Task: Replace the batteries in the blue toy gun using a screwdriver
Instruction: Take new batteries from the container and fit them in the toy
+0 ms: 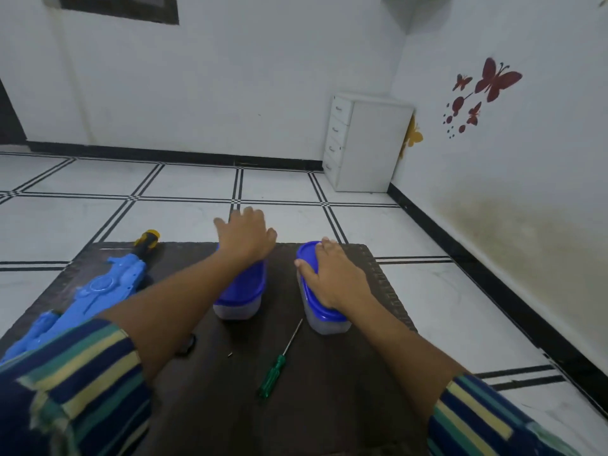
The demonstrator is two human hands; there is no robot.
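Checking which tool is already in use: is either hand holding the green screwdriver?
No, the green screwdriver lies loose on the dark table, between the two forearms, with neither hand on it.

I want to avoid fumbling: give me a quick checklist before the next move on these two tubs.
1. Right hand on the right blue-lidded plastic tub: ok.
2. Left hand gripping the left blue-lidded tub: not ok, fingers spread above it.
3. Green-handled screwdriver free on the dark wooden table: ok.
4. Blue toy gun on the table: ok.
5. Batteries inside the tubs: cannot tell.
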